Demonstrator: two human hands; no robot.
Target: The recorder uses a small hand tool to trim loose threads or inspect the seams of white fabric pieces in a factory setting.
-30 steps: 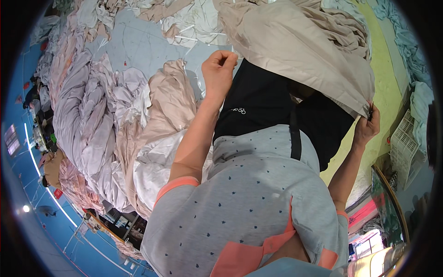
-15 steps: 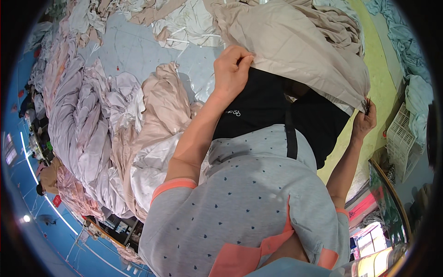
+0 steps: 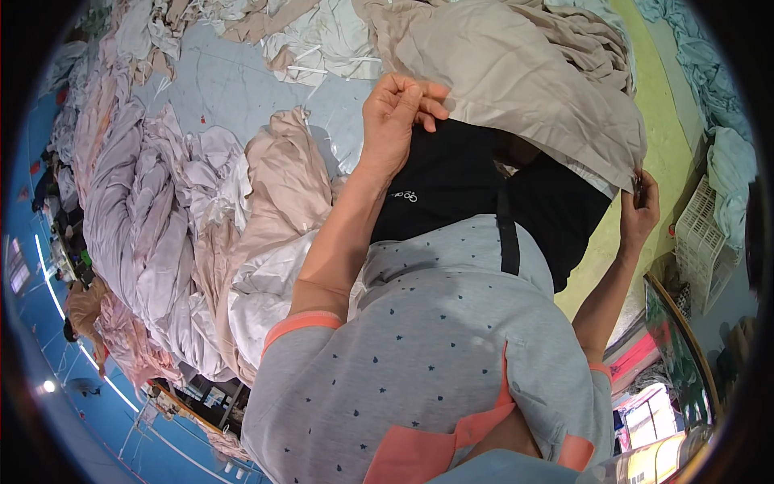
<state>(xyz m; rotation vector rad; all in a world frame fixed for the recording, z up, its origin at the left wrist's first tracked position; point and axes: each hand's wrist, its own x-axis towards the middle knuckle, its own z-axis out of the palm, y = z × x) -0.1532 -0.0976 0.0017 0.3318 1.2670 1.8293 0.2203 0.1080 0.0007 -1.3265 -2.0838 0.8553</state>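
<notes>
A beige cloth (image 3: 516, 73) drapes over my lap, its hemmed near edge running slantwise from upper left to lower right. Beside the left end of that edge is my left hand (image 3: 395, 121), its fingers apart and nothing visibly held. The fingertips are close to the hem; whether they touch it I cannot tell. At the cloth's right corner, my right hand (image 3: 641, 210) pinches the edge between thumb and fingers. Something small and dark shows among those fingers, too small to name. Black fabric (image 3: 443, 177) covers my lap below the hem.
Heaped lilac cloth (image 3: 145, 218) and beige cloth (image 3: 286, 173) lie at the left. White cloth pieces with strips (image 3: 330, 44) lie farther off. A white plastic crate (image 3: 701, 230) stands at the right, with pale blue-green cloth (image 3: 730, 181) on it. A person (image 3: 85, 315) is at far left.
My left hand has let go of the hem; its fingers have opened and shifted slightly left. My right hand stays at the right corner. The person at far left has moved.
</notes>
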